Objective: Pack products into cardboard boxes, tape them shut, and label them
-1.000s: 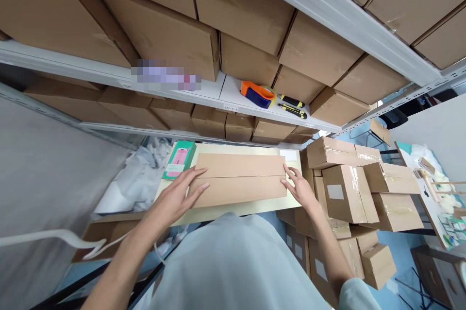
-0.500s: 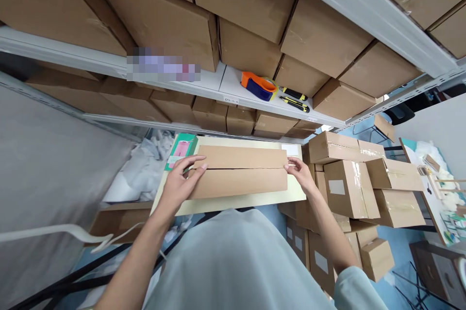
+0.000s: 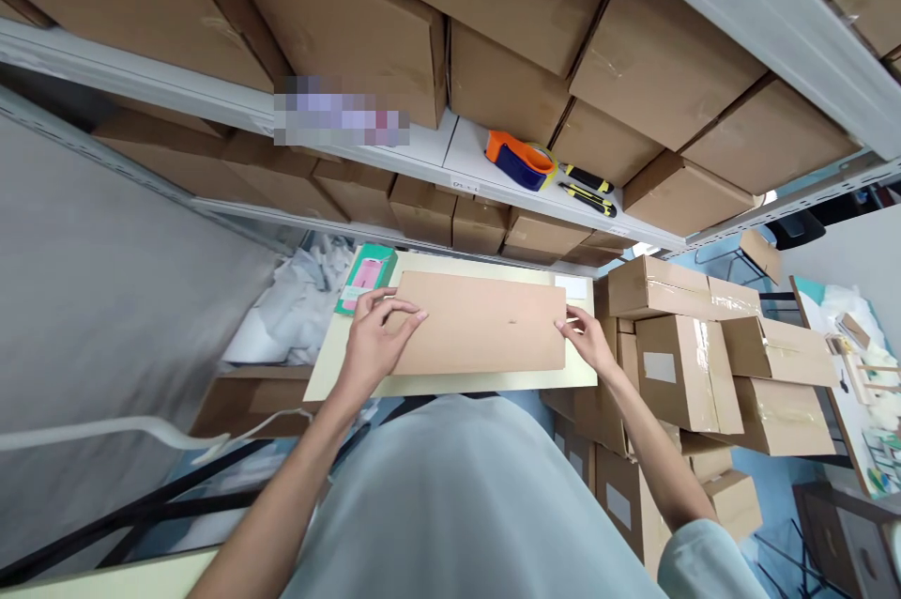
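A long brown cardboard box (image 3: pixel 479 322) lies over the pale yellow tabletop (image 3: pixel 330 369), its plain face up with a small dark mark right of the middle. My left hand (image 3: pixel 376 327) grips its left end, thumb on the upper face and fingers curled at the edge. At the right end, the thumb and fingers of my right hand (image 3: pixel 586 336) pinch the box's edge. Touching or near my left fingers at the back left is a green package (image 3: pixel 366 278) with a pink item showing in it.
An orange and blue tape dispenser (image 3: pixel 521 160) and two yellow-black box cutters (image 3: pixel 587 189) lie on the white shelf (image 3: pixel 471 144) ahead. Stacked cartons (image 3: pixel 679 374) stand at the right. White wrapping material (image 3: pixel 285 308) is heaped at the left.
The box has been turned: the face with the long flap seam was up before, and a plain face is up now. Both hands stay at its ends. The camera view has shifted slightly.
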A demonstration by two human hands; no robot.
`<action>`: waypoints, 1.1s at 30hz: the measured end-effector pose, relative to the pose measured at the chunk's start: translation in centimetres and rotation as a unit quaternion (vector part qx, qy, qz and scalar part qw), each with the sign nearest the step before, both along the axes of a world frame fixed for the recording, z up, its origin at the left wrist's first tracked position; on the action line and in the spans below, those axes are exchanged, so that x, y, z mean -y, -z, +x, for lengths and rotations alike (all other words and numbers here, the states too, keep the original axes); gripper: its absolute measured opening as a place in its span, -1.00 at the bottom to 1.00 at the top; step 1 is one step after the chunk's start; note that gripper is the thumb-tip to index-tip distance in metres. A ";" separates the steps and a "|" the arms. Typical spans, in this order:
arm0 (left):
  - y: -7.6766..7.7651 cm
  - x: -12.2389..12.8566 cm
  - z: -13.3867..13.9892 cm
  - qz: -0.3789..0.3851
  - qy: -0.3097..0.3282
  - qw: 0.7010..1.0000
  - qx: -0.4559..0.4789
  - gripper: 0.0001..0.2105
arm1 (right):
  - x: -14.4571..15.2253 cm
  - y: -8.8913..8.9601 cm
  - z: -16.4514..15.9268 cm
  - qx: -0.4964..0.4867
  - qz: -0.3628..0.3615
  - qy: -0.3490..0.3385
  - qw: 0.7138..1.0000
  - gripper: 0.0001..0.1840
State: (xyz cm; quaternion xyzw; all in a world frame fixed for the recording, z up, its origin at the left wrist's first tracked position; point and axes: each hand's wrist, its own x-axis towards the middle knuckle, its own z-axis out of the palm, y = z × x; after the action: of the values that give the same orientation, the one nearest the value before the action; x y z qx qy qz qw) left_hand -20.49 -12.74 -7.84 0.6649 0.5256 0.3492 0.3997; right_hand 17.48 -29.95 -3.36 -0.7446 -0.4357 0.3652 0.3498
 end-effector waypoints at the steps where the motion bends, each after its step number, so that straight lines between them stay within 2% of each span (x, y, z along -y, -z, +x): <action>1: 0.1 0.1 0.1 0.001 0.003 1.000 -0.002 -0.58 | 0.2 -0.1 -0.5 0.038 0.004 -0.010 0.999 -0.39; 5: 0.5 0.4 0.1 -0.001 0.018 1.000 -0.011 -0.62 | 1.2 -0.5 -2.8 0.174 -0.001 -0.040 0.984 -0.46; 8: 0.8 0.7 0.0 0.007 0.022 1.000 -0.014 -0.64 | 1.8 -0.5 -3.7 0.218 -0.011 -0.042 0.975 -0.48; 11: 0.7 0.9 0.0 0.006 0.023 1.000 -0.019 -0.67 | 2.0 -0.4 -3.8 0.204 -0.015 -0.031 0.978 -0.47; 17: 0.0 1.1 -0.1 -0.001 0.033 0.999 -0.011 -0.62 | 2.2 0.1 -3.6 0.112 0.007 0.016 0.994 -0.38; 21: -0.1 1.4 -0.1 -0.051 0.037 0.998 0.004 -0.57 | 2.1 0.2 -3.6 0.080 0.008 0.033 0.996 -0.35; 26: -0.4 1.3 0.3 -0.098 0.020 0.995 -0.014 -0.58 | 1.2 -1.1 -3.4 0.090 -0.020 0.014 0.996 -0.39; 29: -0.4 1.0 0.7 -0.079 0.018 0.996 -0.027 -0.62 | 0.6 -1.9 -3.2 0.110 -0.029 -0.005 0.993 -0.45; 33: 0.5 0.7 0.5 -0.049 0.030 0.998 -0.027 -0.63 | 0.1 -2.1 -2.8 0.116 -0.029 -0.018 0.993 -0.48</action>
State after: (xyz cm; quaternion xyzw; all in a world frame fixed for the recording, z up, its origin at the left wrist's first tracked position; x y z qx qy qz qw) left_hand -19.99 -13.45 -8.31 0.6691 0.5324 0.2928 0.4279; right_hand 14.70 -30.03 -1.27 -0.7835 -0.4764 0.2950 0.2685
